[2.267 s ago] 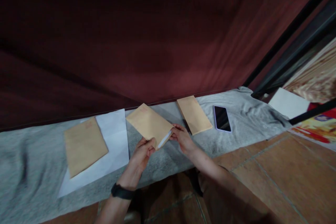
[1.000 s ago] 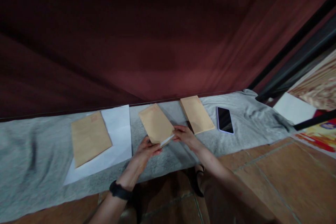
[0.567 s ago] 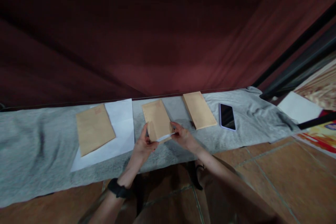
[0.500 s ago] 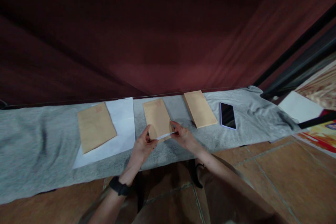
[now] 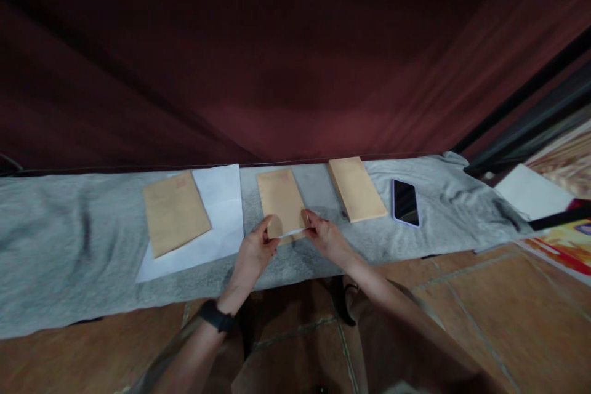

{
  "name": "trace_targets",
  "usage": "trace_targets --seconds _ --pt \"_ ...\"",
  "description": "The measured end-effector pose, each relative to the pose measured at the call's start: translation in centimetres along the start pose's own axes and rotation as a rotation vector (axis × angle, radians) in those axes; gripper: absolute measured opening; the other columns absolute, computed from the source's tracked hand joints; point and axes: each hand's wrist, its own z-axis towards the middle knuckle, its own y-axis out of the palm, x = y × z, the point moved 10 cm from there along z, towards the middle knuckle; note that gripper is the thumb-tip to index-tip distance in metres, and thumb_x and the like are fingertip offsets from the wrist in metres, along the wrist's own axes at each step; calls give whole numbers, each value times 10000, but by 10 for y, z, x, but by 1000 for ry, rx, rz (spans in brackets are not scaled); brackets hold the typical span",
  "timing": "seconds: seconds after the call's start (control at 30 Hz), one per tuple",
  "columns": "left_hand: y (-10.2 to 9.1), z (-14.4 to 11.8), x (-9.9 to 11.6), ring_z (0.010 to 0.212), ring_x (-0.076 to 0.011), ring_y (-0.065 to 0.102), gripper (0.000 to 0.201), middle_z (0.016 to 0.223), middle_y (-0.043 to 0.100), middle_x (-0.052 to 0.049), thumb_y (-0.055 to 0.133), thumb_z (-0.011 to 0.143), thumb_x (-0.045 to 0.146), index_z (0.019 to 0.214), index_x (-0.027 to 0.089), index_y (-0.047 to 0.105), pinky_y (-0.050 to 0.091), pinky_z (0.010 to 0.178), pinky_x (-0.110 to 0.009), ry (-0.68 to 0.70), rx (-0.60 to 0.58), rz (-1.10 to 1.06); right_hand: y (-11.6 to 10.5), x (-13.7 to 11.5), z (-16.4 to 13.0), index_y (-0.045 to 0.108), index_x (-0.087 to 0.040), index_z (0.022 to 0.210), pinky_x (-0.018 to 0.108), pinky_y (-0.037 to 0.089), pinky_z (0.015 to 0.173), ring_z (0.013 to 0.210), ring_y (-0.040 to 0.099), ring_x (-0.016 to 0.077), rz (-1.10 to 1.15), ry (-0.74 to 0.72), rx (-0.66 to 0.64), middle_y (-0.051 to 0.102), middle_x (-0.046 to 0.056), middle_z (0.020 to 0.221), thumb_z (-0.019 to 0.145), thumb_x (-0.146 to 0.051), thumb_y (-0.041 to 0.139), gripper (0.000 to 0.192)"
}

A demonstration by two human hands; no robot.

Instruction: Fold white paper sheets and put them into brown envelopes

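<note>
The left hand (image 5: 255,250) and the right hand (image 5: 327,239) pinch the near end of the middle brown envelope (image 5: 281,197), one on each side. A thin white strip (image 5: 292,233) shows between them. To the left, another brown envelope (image 5: 175,214) lies partly on a big white sheet (image 5: 219,203). To the right are a thick brown pile (image 5: 357,189) and a phone (image 5: 405,203) with a purple edge. A gray cloth (image 5: 55,240) lies under the sheet, pile and phone.

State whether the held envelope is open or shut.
Open: the held envelope shows a white strip at its near end, between left hand and right hand.
</note>
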Motion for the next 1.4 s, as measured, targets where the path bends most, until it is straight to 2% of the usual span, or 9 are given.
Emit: trace_targets --seconds 0.33,0.53,0.77,0.9,0.97,1.03,1.13,1.27,1.4 --pt "-2 -2 4 436 -104 535 543 579 491 103 624 759 208 1301 201 596 429 446 -223 -39 -89 -71 -18 -5 2 628 -219 1316 300 535 907 992 692 194 111 -113 18 700 68 1166 875 -227 650 441" --pt "0 -1 7 442 -116 551 504 587 522 105 625 689 245 1187 183 574 453 441 -236 -112 -172 -111 -34 -6 15 627 -207 1331 347 415 1134 1298 551 190 110 -181 167 615 90 1379 980 -263 517 372" --pt "3 -3 14 453 -126 572 477 573 527 114 664 629 322 1077 216 540 452 438 -231 -110 -264 -139 -5 -28 12 453 -230 1506 408 314 1215 1460 384 191 -144 -343 116 358 45 1625 1047 -305 375 472" --pt "-2 -3 15 407 -118 509 487 534 514 107 715 636 425 1046 207 567 387 402 -224 -128 -317 -82 5 -26 10 423 -238 1525 429 258 1234 1473 363 206 -242 -342 72 359 30 1623 1056 -312 360 479" --pt "-14 2 20 400 -122 479 450 508 497 90 690 692 522 987 192 611 367 395 -236 -87 -258 -11 6 -26 10 425 -229 1524 423 248 1237 1477 357 203 -256 -348 65 360 35 1622 1057 -299 358 477" --pt "-35 8 35 490 -149 548 431 573 567 39 611 785 576 962 184 646 441 464 -264 56 -75 52 6 -26 9 429 -222 1522 425 244 1239 1481 352 204 -256 -351 65 354 41 1623 1057 -293 357 476" --pt "-53 9 69 942 -218 680 412 1003 718 -78 477 927 516 1095 190 665 554 843 -349 364 212 177 6 -26 9 428 -226 1523 430 242 1243 1488 343 205 -236 -350 56 350 41 1622 1058 -292 357 475" --pt "-16 34 93 1358 -236 509 483 1435 576 -127 345 1009 435 1354 177 565 393 1158 -427 609 164 416 7 -26 9 429 -222 1521 446 254 1243 1494 334 204 -212 -351 35 357 51 1616 1054 -292 376 476" --pt "6 100 104 1497 -281 325 607 1567 434 -182 279 1022 449 1480 84 439 243 1237 -482 607 156 727 9 -24 10 399 -199 1537 458 248 1248 1501 318 219 -196 -347 39 338 63 1622 1043 -296 403 503"
